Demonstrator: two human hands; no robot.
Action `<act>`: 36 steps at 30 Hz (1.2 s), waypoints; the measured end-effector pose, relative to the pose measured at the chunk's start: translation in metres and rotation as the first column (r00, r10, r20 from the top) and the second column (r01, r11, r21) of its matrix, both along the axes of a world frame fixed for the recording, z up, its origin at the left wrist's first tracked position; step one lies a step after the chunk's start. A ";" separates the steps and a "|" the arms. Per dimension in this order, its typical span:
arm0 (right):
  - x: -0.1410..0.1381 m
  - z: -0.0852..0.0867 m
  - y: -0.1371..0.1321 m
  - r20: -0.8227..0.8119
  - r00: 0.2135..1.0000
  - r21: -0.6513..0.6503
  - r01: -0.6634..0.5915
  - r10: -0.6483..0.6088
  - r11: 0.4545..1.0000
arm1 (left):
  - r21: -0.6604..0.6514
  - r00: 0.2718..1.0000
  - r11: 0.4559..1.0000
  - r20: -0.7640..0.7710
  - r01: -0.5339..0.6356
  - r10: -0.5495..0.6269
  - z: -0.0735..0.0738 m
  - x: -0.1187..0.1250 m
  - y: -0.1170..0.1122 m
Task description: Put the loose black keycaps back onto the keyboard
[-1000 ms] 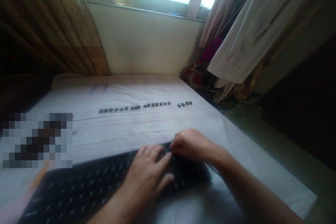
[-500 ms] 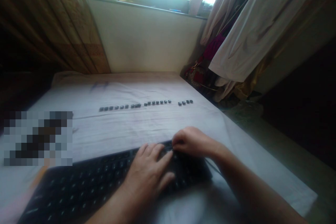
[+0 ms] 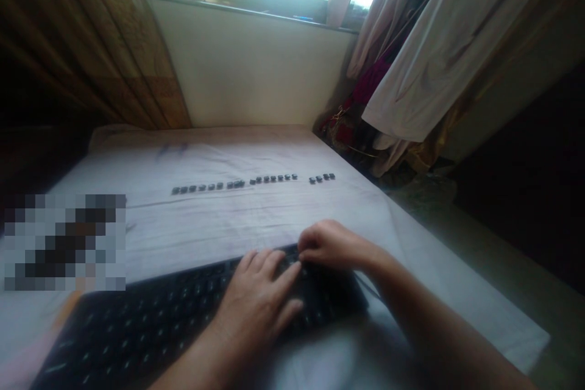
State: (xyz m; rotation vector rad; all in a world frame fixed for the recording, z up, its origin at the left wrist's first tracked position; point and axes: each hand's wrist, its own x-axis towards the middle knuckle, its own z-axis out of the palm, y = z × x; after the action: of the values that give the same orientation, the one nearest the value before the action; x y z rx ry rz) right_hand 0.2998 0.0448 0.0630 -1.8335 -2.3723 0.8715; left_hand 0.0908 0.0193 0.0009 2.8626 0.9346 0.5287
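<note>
A black computer keyboard (image 3: 150, 317) lies slanted across the white cloth in front of me. My left hand (image 3: 253, 292) rests palm down on its middle, fingers spread, covering some of the keys. At the keyboard's far edge, right of centre, my right hand (image 3: 324, 245) is closed in a pinch with its fingertips against the keys. Whatever is between those fingertips is hidden. Beyond the keyboard, several loose black keycaps (image 3: 219, 186) are lined up in a broken row on the cloth.
A white cloth (image 3: 411, 292) covers the surface, which ends in an edge at the right. A blurred-out patch (image 3: 66, 244) hides something at the left. Behind stand a wall (image 3: 256, 67) and a window; a curtain (image 3: 137, 73) hangs left, and clothes (image 3: 425, 67) hang right.
</note>
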 end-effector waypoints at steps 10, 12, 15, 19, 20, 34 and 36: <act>-0.003 0.001 -0.001 0.014 1.000 -0.003 0.026 -0.026 1.000 | -0.020 1.000 1.000 -0.003 -0.005 0.005 0.001 0.000 0.000; -0.006 0.001 -0.001 0.033 0.999 0.007 0.032 -0.032 0.999 | -0.030 1.000 1.000 -0.011 -0.006 0.006 0.001 0.001 0.000; -0.009 0.002 -0.002 0.074 0.996 0.028 0.045 -0.047 0.999 | -0.044 1.000 0.999 -0.012 -0.016 0.015 0.003 0.002 0.000; -0.001 -0.001 0.000 -0.003 1.000 0.011 0.022 -0.022 1.000 | -0.055 1.000 0.998 -0.013 -0.012 0.012 0.003 0.001 0.000; 0.003 -0.002 0.002 -0.041 0.999 -0.004 0.023 -0.023 1.000 | -0.059 1.000 0.998 -0.008 -0.012 0.012 0.003 0.001 0.000; 0.087 -0.028 0.075 0.176 0.898 0.325 0.333 -0.403 0.885 | 0.054 0.993 0.993 0.057 -0.107 0.104 -0.015 -0.020 0.022; 0.089 -0.032 0.086 0.199 0.891 0.378 0.314 -0.408 0.871 | 0.061 0.992 0.992 0.059 -0.114 0.111 -0.021 -0.025 0.026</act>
State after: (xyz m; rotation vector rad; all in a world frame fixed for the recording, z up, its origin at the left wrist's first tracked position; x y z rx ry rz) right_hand 0.3887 0.1310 0.0307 -2.2497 -2.0176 0.1670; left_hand 0.0658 0.0448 -0.0203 2.8471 1.0944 0.6572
